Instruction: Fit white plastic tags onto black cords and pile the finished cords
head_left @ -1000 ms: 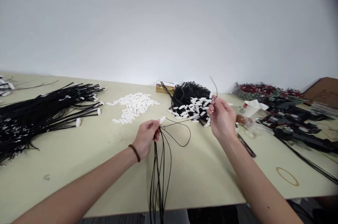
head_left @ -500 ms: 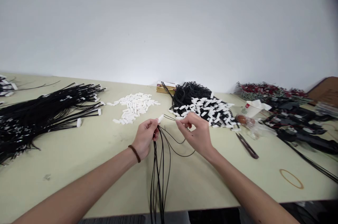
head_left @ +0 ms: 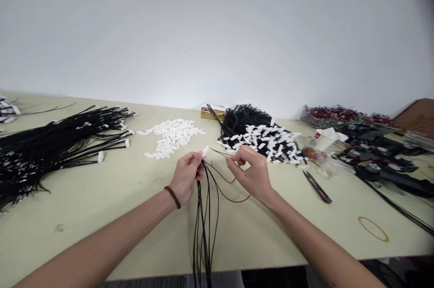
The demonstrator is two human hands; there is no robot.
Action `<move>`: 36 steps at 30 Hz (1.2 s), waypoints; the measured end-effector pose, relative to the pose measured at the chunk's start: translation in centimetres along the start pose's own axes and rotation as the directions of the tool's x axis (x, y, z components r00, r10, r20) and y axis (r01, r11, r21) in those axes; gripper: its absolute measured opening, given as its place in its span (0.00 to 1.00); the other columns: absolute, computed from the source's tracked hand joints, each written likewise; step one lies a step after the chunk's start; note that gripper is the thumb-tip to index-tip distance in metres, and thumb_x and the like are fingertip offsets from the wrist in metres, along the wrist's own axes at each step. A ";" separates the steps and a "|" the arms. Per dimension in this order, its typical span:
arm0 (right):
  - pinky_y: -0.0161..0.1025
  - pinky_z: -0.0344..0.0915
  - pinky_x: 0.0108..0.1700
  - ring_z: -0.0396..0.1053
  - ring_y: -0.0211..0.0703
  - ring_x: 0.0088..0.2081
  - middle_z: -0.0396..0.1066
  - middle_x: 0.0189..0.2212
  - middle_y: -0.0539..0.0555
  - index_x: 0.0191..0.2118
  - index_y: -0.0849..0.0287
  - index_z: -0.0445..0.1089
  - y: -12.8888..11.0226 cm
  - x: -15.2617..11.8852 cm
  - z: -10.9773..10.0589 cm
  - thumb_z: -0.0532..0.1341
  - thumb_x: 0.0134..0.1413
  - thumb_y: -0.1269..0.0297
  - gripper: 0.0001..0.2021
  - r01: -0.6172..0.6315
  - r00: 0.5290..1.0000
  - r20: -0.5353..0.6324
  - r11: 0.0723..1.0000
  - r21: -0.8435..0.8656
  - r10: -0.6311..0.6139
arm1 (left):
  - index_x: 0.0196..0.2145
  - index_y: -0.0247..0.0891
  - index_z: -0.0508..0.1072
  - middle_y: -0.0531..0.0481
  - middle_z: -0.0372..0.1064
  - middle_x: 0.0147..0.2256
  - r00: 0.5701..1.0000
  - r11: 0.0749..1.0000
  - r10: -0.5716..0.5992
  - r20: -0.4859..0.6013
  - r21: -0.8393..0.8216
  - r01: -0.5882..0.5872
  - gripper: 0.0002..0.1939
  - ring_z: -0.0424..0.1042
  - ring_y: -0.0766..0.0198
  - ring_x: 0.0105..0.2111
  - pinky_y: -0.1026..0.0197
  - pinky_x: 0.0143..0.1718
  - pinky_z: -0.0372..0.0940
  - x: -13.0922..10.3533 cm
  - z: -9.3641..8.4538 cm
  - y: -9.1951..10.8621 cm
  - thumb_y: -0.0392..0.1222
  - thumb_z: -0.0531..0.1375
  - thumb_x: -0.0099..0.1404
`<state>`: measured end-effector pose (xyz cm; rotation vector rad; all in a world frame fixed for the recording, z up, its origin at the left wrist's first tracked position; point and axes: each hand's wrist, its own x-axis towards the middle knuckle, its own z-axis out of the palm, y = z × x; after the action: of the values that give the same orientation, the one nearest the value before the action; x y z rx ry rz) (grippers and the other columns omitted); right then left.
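My left hand (head_left: 187, 174) is closed, pinching a white plastic connector (head_left: 205, 151) between thumb and fingers. Several black wires (head_left: 203, 224) run down from this hand past the table's front edge. To its right, my right hand (head_left: 249, 168) is closed with thumb and forefinger together on a thin black wire (head_left: 219, 151), which spans the gap to the connector. Other black wires loop below the two hands. Whether the wire's tip sits inside the connector is too small to tell.
Loose white connectors (head_left: 172, 136) lie behind my left hand. Behind my right hand is a heap of black wires with white connectors (head_left: 267, 141). Finished-looking cable bundles (head_left: 61, 143) lie left. Thread snips (head_left: 317, 187), a paper cup (head_left: 323, 139) and a rubber band (head_left: 373, 229) are on the right.
Both hands stay almost in place. My right hand has shifted very slightly left, and the wire between the hands lies a little differently.
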<state>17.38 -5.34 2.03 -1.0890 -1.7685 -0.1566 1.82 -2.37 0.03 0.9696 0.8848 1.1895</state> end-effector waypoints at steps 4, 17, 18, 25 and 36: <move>0.34 0.51 0.24 0.52 0.34 0.22 0.52 0.17 0.46 0.18 0.58 0.56 0.0 0.0 0.0 0.56 0.49 0.68 0.12 0.010 1.000 -0.010 1.000 -0.008 -0.010 | 0.22 0.34 0.64 0.59 0.54 0.15 1.000 1.000 -0.004 -0.001 0.003 0.004 0.17 0.53 0.76 0.15 0.70 0.15 0.47 0.1 -0.1 -0.1 0.51 0.62 0.48; 0.34 0.51 0.25 0.52 0.35 0.22 0.52 0.17 0.47 0.19 0.58 0.57 -0.1 0.0 0.0 0.56 0.49 0.70 0.11 0.032 0.999 -0.003 0.999 -0.013 -0.032 | 0.23 0.35 0.63 0.59 0.54 0.15 0.997 0.993 0.072 0.022 0.095 -0.073 0.16 0.52 0.75 0.14 0.70 0.14 0.47 0.1 0.0 -0.2 0.52 0.60 0.50; 0.34 0.51 0.25 0.52 0.35 0.23 0.52 0.18 0.47 0.20 0.58 0.57 -0.1 0.0 0.0 0.56 0.50 0.69 0.11 0.033 0.999 0.000 0.999 -0.014 -0.033 | 0.23 0.35 0.63 0.59 0.54 0.15 0.996 0.990 0.081 0.027 0.112 -0.083 0.16 0.52 0.75 0.14 0.70 0.14 0.47 0.1 0.0 -0.1 0.52 0.59 0.51; 0.39 0.58 0.36 0.59 0.41 0.34 0.62 0.28 0.53 0.28 0.58 0.63 0.5 0.0 0.2 0.55 0.52 0.68 0.04 0.082 0.996 0.052 0.993 -0.083 -0.078 | 0.22 0.36 0.62 0.59 0.53 0.14 0.993 0.965 0.103 0.052 0.236 -0.112 0.14 0.52 0.74 0.14 0.71 0.14 0.48 -0.1 0.1 0.3 0.50 0.57 0.53; 0.36 0.64 0.43 0.66 0.36 0.40 0.68 0.40 0.57 0.27 0.57 0.57 0.8 0.9 0.6 0.50 0.55 0.70 0.06 0.061 0.965 0.231 0.967 0.247 -0.120 | 0.24 0.36 0.64 0.59 0.54 0.14 0.978 0.913 0.059 0.201 0.384 -0.134 0.16 0.53 0.72 0.15 0.69 0.15 0.49 0.3 -0.3 0.3 0.54 0.57 0.52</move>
<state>17.50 -3.98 2.20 -0.8816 -2.0005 0.1384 1.48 -1.96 0.21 1.4452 0.9547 0.9981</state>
